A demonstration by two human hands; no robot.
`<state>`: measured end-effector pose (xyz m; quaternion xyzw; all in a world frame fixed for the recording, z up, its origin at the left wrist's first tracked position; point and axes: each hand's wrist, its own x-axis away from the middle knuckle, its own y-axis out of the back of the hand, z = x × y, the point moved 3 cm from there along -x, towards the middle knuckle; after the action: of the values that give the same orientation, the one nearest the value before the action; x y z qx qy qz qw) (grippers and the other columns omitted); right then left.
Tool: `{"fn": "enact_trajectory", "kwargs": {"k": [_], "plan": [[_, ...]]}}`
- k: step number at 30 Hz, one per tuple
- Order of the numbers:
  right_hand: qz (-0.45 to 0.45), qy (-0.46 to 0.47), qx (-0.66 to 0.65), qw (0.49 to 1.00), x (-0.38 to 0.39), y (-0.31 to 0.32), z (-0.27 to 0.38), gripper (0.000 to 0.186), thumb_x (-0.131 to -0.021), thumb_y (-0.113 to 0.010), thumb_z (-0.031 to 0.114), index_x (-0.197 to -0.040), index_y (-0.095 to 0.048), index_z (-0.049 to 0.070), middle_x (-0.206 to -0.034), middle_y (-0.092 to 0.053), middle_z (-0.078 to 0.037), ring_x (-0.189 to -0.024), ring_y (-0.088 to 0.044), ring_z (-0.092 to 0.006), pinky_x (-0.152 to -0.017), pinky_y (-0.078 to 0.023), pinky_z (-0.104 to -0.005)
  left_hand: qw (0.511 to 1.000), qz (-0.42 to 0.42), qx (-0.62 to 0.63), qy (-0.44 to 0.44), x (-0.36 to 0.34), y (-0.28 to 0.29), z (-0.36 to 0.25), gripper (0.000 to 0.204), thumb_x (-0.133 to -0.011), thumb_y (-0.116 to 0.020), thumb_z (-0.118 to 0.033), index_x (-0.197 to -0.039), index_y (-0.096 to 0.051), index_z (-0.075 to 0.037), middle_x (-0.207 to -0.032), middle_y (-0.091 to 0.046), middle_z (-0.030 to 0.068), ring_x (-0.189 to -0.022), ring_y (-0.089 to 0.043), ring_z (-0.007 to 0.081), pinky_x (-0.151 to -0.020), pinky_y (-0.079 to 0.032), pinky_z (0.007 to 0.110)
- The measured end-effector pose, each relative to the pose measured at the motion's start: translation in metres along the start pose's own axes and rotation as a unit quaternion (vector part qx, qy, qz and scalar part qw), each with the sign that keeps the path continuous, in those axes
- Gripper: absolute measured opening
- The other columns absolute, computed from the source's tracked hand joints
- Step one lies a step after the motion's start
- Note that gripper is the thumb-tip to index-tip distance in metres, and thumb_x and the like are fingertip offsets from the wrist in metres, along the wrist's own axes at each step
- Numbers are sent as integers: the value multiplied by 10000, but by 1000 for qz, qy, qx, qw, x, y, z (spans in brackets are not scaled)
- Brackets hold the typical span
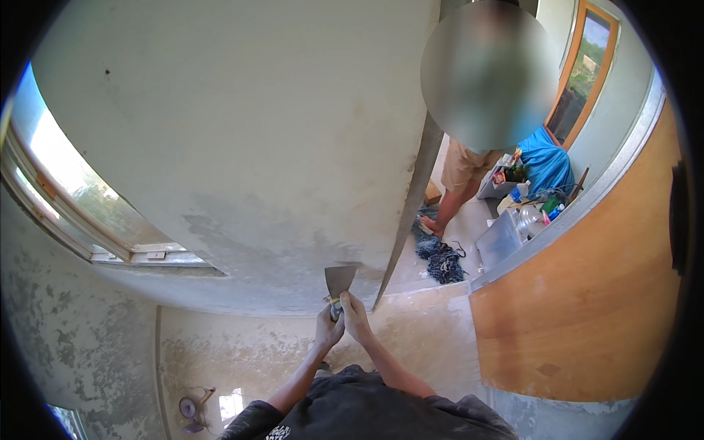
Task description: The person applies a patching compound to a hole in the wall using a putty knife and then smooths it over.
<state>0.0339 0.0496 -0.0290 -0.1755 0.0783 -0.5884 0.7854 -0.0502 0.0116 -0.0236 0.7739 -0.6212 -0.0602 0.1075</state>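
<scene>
A wide-bladed putty knife (339, 278) points away from me, its blade flat against or just in front of the lower part of the pale wall (279, 132). My left hand (328, 329) is closed round the short handle. From the other side, my right hand (355, 318) closes on the same handle, its thumb and fingertips up near the base of the blade. Rough grey patches mark the wall around the blade, and a darker smear shows at its upper right corner.
Past the wall's edge is a doorway where a person in tan shorts (467, 166) stands by a crumpled dark cloth (443, 260). Plastic bins (499, 240) hold clutter there. A wooden door (579, 293) stands at right, a window (81, 191) at left, a fan (192, 409) behind me.
</scene>
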Motion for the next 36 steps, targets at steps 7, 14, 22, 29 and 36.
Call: {"fn": "enact_trajectory", "kwargs": {"k": [7, 14, 22, 29, 36], "plan": [[-21, 2, -82, 996, -6, -9, 6, 360, -970, -355, 286, -864, -560, 10, -749, -597, -29, -671, -520, -69, -637, -426, -214, 996, -57, -65, -31, -14, -1, 0, 187, -767, -582, -125, -868, -561, 31, -687, -610, 182, -657, -631, 277, -585, -458, 340], [-10, -2, -79, 997, -14, -6, -7, 398, -973, -336, 318, -876, -566, 9, -688, -562, -15, -618, -501, -71, -599, -405, -216, 994, -63, -83, 34, -19, -2, 12, 200, -755, -608, -163, -784, -572, 31, -677, -620, 167, -652, -620, 216, -574, -455, 338], [-8, 24, -84, 996, -20, -7, 10, 441, -973, -325, 329, -838, -558, -21, -674, -552, -34, -651, -517, -95, -645, -424, -243, 996, -71, -50, 35, -25, -4, -2, 183, -744, -618, -146, -785, -609, 32, -691, -638, 147, -651, -631, 209, -592, -461, 325], [-14, 28, -54, 998, -22, -4, 12, 428, -968, -344, 324, -759, -525, -3, -658, -543, -42, -618, -502, -100, -606, -414, -241, 993, -112, -1, -23, -30, -15, 11, 173, -745, -622, -145, -779, -606, 24, -719, -631, 132, -697, -594, 145, -633, -455, 302], [-15, 37, -26, 999, -23, -4, 17, 477, -966, -328, 366, -727, -526, 5, -631, -518, -24, -586, -470, -84, -554, -387, -236, 997, -76, -7, 0, -28, -15, 7, 164, -751, -621, -163, -755, -592, -2, -639, -615, 67, -655, -556, 90, -584, -451, 295]]}}
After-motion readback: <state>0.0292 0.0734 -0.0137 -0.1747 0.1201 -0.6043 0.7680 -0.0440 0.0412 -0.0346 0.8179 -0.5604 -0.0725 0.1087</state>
